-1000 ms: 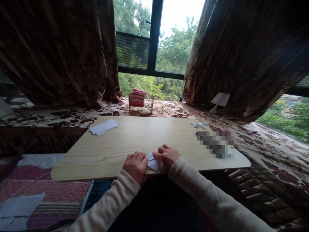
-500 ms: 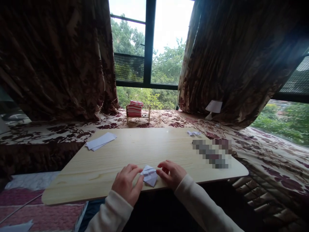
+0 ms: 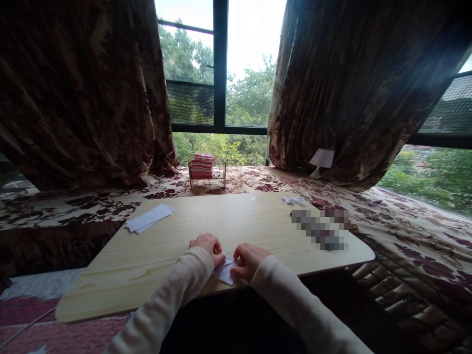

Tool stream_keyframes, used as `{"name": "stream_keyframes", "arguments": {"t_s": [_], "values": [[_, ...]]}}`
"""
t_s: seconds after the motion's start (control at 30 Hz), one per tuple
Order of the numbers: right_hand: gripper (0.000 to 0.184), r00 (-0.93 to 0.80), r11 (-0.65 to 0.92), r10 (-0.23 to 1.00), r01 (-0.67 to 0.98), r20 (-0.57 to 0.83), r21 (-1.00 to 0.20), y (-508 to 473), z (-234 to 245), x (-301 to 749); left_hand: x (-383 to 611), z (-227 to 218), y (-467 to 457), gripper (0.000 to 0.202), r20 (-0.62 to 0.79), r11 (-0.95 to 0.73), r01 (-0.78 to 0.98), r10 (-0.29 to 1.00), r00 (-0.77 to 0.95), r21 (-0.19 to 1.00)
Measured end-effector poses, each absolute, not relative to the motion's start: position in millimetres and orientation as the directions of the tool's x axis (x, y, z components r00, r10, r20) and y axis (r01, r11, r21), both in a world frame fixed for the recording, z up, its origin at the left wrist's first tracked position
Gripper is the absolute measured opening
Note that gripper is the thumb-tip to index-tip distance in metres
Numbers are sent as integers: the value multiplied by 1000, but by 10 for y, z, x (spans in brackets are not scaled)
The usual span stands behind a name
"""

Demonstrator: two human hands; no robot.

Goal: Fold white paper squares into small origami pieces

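Note:
A small piece of folded white paper (image 3: pixel 224 275) lies near the front edge of the light wooden table (image 3: pixel 177 250), its creased flaps partly covered by my fingers. At its left and far side is my left hand (image 3: pixel 207 246), fingers curled and closed on the paper's upper edge. On the opposite side, my right hand (image 3: pixel 251 259) pinches the right edge between thumb and forefinger. The exact fingertip contact is partly hidden on both sides.
Paper strips (image 3: pixel 150 218) are stacked at the table's back left. Small folded paper pieces (image 3: pixel 292 200) sit at the back right, beside a blurred-out item (image 3: pixel 319 230). Beyond the table stand a small rack of striped cloths (image 3: pixel 202 166) and a white lamp (image 3: pixel 321 158).
My left hand has moved forward and right, over the paper's far side. The right hand has closed in on the paper's right edge. The view has shifted slightly.

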State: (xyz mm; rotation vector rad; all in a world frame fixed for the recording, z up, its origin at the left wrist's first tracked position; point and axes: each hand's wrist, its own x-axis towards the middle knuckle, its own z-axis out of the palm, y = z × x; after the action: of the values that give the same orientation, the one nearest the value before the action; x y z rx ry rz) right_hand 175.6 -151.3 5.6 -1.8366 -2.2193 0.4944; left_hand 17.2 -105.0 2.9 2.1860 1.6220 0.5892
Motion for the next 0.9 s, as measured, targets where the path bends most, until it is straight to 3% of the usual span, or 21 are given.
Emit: {"name": "stream_keyframes", "arguments": {"t_s": [0.23, 0.37, 0.47, 0.6, 0.73, 0.9], "values": [[37, -197, 172, 980, 849, 3, -500, -1457, 7, 1799, 134, -164, -1022, 11, 105, -252, 480, 944, 311, 840], [17, -189, 226, 973, 679, 131, -698, -1424, -76, 1838, 78, -239, -1099, 24, 135, -191, 235, 963, 232, 953], [19, -184, 257, 962, 341, 203, -904, -1349, -143, 1819, 53, -235, -1139, 31, 132, -146, 98, 982, 139, 984], [30, -114, 170, 979, 0, 169, -985, -1198, -228, 1705, 74, -194, -1177, 35, 134, -136, 11, 988, 77, 991], [34, -32, 152, 987, -99, 156, -983, -1095, -283, 1596, 122, -168, -1234, 38, 157, -160, 35, 984, 80, 987], [34, -104, 183, 976, -84, 192, -979, -1146, -281, 1576, 138, -148, -1281, 42, 179, -183, 92, 982, 57, 979]]}}
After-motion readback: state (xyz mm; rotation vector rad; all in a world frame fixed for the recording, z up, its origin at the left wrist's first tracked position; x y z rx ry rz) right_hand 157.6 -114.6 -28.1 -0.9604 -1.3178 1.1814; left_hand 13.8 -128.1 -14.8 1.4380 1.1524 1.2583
